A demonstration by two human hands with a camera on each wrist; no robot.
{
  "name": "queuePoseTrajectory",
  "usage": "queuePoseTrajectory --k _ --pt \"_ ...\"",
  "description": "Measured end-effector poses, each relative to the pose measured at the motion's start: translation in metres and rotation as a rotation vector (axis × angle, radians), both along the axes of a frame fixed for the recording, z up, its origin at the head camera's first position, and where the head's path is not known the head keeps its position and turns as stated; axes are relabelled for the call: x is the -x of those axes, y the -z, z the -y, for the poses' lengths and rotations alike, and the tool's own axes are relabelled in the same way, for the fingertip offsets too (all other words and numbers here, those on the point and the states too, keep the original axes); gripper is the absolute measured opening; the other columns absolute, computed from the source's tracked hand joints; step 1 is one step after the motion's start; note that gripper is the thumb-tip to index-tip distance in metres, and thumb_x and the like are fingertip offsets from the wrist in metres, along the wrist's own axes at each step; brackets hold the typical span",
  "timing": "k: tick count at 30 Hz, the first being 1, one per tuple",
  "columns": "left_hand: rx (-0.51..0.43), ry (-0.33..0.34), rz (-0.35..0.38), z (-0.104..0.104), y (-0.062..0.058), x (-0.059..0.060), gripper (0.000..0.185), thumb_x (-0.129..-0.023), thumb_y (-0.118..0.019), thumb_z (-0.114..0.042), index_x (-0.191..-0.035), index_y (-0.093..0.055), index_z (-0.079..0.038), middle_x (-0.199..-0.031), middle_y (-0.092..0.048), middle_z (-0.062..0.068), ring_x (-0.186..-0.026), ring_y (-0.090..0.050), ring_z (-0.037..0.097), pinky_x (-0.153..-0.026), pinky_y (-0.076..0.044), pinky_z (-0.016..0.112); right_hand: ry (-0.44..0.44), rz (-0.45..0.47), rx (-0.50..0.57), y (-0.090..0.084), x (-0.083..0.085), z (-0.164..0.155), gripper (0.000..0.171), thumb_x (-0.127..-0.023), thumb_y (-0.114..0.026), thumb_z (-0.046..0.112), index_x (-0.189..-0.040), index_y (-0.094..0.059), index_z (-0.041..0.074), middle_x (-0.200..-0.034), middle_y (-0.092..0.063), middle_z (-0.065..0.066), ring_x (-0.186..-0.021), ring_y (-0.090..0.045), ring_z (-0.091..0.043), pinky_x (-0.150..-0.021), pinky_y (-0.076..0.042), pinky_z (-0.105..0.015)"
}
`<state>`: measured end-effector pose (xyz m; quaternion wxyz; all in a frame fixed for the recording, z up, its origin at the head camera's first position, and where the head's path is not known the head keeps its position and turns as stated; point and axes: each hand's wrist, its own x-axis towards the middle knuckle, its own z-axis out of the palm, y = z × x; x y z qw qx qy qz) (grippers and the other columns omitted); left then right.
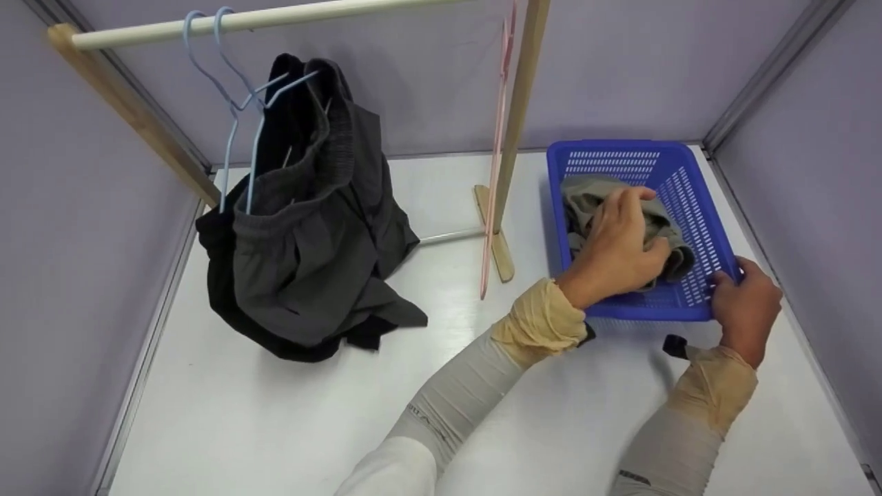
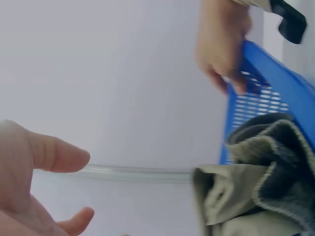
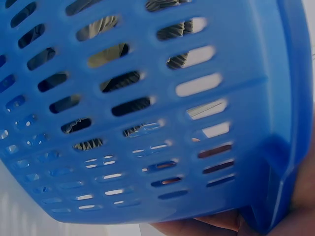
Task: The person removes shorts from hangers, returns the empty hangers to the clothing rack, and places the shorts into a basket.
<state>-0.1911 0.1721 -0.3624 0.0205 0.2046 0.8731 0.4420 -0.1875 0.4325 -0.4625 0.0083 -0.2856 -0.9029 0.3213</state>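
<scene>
Though crumpled, olive garment (image 1: 661, 224) in blue basket (image 1: 703, 227)

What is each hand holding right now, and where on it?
The right hand grips the blue basket at its near right corner rim. The left hand lies on the olive garment inside; whether it grips is unclear.
</scene>
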Motion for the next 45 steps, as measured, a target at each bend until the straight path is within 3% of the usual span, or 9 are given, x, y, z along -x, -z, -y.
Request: queuePoseTrajectory --k 11,15,19,23,26,31,36,39,45 --pt "-0.124 0.026 -0.202 0.033 -0.035 -0.031 0.051 -0.104 -0.061 -0.02 -0.15 -0.043 -0.007 -0.155 -0.05 0.007 -0.142 -0.05 0.015 -0.121 -0.035 0.017 0.005 0.009 0.056 0.0 0.007 -0.008 0.059 -0.112 -0.043 0.027 -0.167 -0.032 0.01 -0.158 -0.053 -0.03 -0.114 -0.065 -0.034 -0.051 -0.042 -0.005" --pt "-0.195 0.012 -0.274 0.054 -0.045 -0.041 0.051 -0.102 -0.063 -0.017 -0.148 -0.045 -0.003 -0.152 -0.054 0.01 -0.14 -0.053 0.017 -0.12 -0.036 0.015 0.002 0.004 0.037 0.0 0.009 -0.012 0.059 -0.111 -0.043 0.026 -0.167 -0.033 0.009 -0.158 -0.053 -0.03 -0.124 -0.06 -0.037 -0.057 -0.044 -0.009" --pt "-0.285 -0.006 -0.306 0.081 -0.051 -0.052 0.048 -0.102 -0.063 -0.016 -0.145 -0.047 -0.002 -0.148 -0.057 0.012 -0.133 -0.055 0.018 -0.115 -0.042 0.017 0.001 -0.001 0.015 0.001 0.01 -0.012 0.059 -0.111 -0.043 0.025 -0.166 -0.034 0.008 -0.158 -0.052 -0.031 -0.138 -0.051 -0.043 -0.081 -0.055 -0.029" --pt "-0.375 -0.061 -0.345 0.117 -0.053 -0.065 0.043 -0.101 -0.064 -0.013 -0.141 -0.052 -0.001 -0.142 -0.061 0.012 -0.133 -0.058 0.02 -0.11 -0.05 0.022 0.007 0.002 0.021 0.003 0.011 -0.012 0.059 -0.111 -0.044 0.027 -0.166 -0.034 0.009 -0.159 -0.052 -0.029 -0.127 -0.061 -0.038 -0.073 -0.055 -0.021" --pt "-0.442 -0.155 -0.402 0.15 -0.049 -0.073 0.038 -0.099 -0.065 -0.008 -0.136 -0.058 0.0 -0.137 -0.065 0.013 -0.129 -0.062 0.022 -0.106 -0.055 0.028 0.017 0.006 0.025 0.002 0.013 -0.011 0.059 -0.111 -0.044 0.031 -0.166 -0.035 0.01 -0.158 -0.054 -0.027 -0.108 -0.067 -0.028 -0.054 -0.04 -0.006" --pt "-0.467 -0.385 -0.502 0.21 -0.036 -0.081 0.03 -0.099 -0.065 -0.004 -0.127 -0.063 0.002 -0.131 -0.068 0.014 -0.125 -0.065 0.021 -0.101 -0.058 0.034 0.033 -0.004 0.0 -0.002 0.012 -0.009 0.061 -0.111 -0.045 0.035 -0.165 -0.037 0.01 -0.157 -0.056 -0.028 -0.106 -0.064 -0.027 -0.054 -0.037 -0.007" --pt "-0.43 -0.631 -0.562 0.261 -0.027 -0.084 0.023 -0.099 -0.064 -0.003 -0.121 -0.066 0.003 -0.128 -0.069 0.014 -0.123 -0.065 0.02 -0.1 -0.055 0.035 0.059 -0.008 -0.01 -0.008 0.013 -0.002 0.062 -0.111 -0.041 0.034 -0.167 -0.033 0.009 -0.162 -0.05 -0.028 -0.131 -0.057 -0.04 -0.084 -0.065 -0.042" --pt "-0.402 -0.764 -0.591 0.28 -0.023 -0.083 0.021 -0.099 -0.063 -0.002 -0.118 -0.067 0.003 -0.126 -0.069 0.014 -0.12 -0.065 0.02 -0.1 -0.052 0.034 0.08 -0.008 -0.005 -0.006 0.014 0.002 0.062 -0.111 -0.038 0.032 -0.168 -0.03 0.009 -0.164 -0.045 -0.03 -0.144 -0.047 -0.046 -0.113 -0.051 -0.064" --pt "-0.318 -0.969 -0.684 0.297 -0.015 -0.086 0.018 -0.099 -0.063 -0.006 -0.113 -0.07 0.002 -0.129 -0.067 0.018 -0.127 -0.06 0.027 -0.107 -0.048 0.04 0.117 -0.06 -0.052 -0.003 0.014 0.009 0.06 -0.111 -0.039 0.028 -0.165 -0.034 0.003 -0.162 -0.045 -0.034 -0.147 -0.043 -0.049 -0.122 -0.044 -0.063"
